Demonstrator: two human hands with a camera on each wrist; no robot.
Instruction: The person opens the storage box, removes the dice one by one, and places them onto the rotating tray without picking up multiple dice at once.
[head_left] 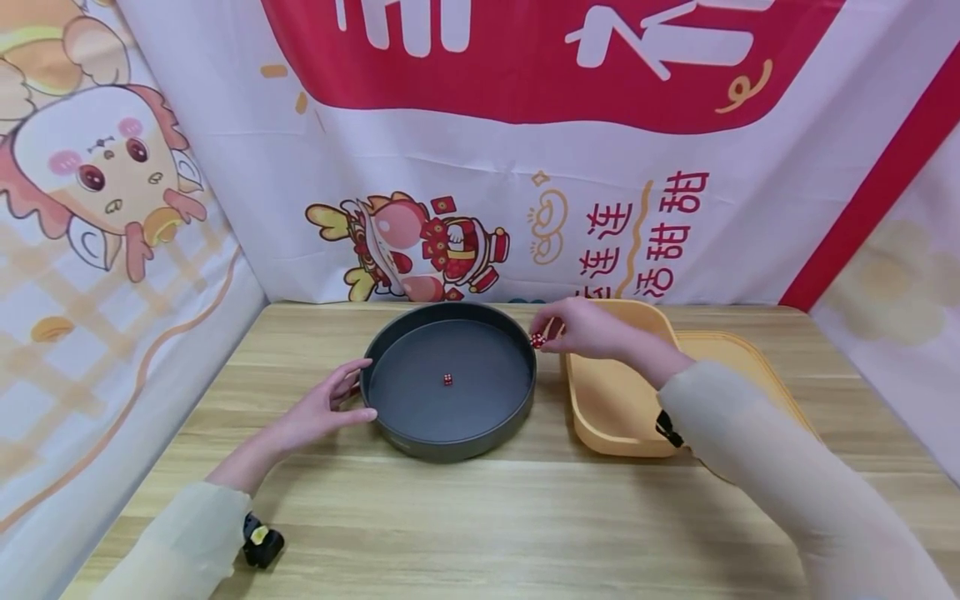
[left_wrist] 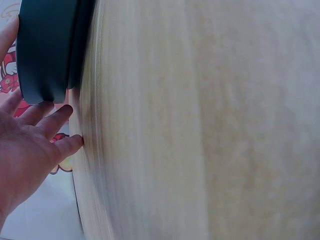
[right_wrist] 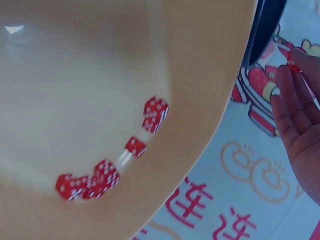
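Note:
A round dark grey pan [head_left: 442, 450] stands on the table, with one small red die [head_left: 447, 380] lying on its floor. My left hand [head_left: 318, 414] rests against the pan's left side, thumb and fingers spread at the wall. My right hand [head_left: 576, 328] pinches a red die with white dots [head_left: 537, 340] between thumb and fingertips, beside the pan's right rim. Under that forearm sits an orange plastic box [head_left: 626, 447]. Several red dice [right_wrist: 155, 114] lie inside it along one wall in the right wrist view.
A flat orange lid [head_left: 731, 358] lies to the right of the box, partly beneath the right sleeve. The wooden table [head_left: 480, 533] ends at a printed cloth backdrop [head_left: 450, 150], and more cloth hangs at both sides.

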